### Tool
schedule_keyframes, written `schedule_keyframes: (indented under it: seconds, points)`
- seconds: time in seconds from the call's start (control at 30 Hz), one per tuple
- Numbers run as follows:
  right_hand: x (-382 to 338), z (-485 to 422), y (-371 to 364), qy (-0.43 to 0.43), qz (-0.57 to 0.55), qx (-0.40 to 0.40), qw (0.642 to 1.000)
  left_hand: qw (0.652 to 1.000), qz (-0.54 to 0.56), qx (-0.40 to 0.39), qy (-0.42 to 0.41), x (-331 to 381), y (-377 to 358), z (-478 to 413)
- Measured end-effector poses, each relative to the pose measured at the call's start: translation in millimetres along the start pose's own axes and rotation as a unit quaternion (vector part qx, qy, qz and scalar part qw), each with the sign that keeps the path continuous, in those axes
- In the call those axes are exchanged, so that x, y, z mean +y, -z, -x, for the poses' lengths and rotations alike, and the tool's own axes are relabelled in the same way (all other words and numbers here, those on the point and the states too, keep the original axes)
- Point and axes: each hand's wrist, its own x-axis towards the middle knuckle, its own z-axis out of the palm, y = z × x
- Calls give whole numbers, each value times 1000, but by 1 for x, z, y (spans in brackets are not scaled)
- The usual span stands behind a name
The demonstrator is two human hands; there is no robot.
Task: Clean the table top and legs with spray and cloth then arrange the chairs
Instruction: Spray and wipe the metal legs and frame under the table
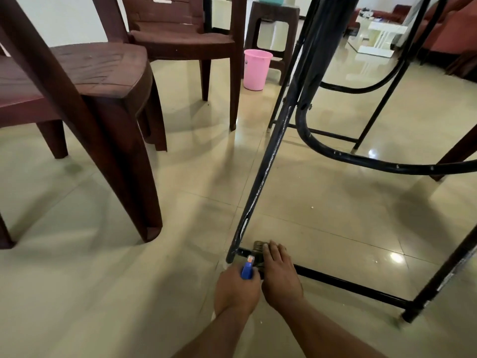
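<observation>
I am low down, looking under the table at its black metal legs (260,177). My left hand (236,289) grips a spray bottle with a blue trigger head and orange nozzle (248,268), close to the foot of the near leg. My right hand (280,275) presses a brownish cloth (259,247) onto the low black crossbar (348,285) beside that foot. Most of the cloth is hidden under my fingers. Dark brown plastic chairs (98,81) stand to the left.
A pink bucket (256,69) stands on the beige tiled floor behind the table frame, next to a brown plastic stool (271,19). Another chair leg (456,153) shows at the right edge. Red sofas and a white low table are far back right.
</observation>
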Motion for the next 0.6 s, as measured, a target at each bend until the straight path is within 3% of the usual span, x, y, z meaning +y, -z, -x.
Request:
schedule_keyframes:
  seconds: [0.07,0.2,0.27,0.3,0.4,0.43,0.5,0.57,0.6]
  points:
    - [-14,-6,-8,-9,-1,-7,1000,1000,2,11,-6,1,7,-3]
    - [-21,-3,-14,172,37,-36,984,998,30,47,17,-16,19,-15]
    - [-4,0,-2,210,68,-22,975,998,29,57,20,-23,24,-17]
    - [6,3,4,187,90,-18,978,998,31,54,20,-24,25,-16]
    - [14,17,9,-1,100,3,995,998,45,43,13,-25,19,-13]
    - [8,18,4,-11,90,-4,996,998,45,44,16,-21,18,-10]
    - [-7,17,-7,98,68,-8,993,997,56,50,8,-18,11,-11]
    - [-8,13,-9,246,80,14,966,997,63,47,-1,-11,4,-10]
    - [-5,10,-3,278,104,24,955,997,63,45,-4,-8,3,-8]
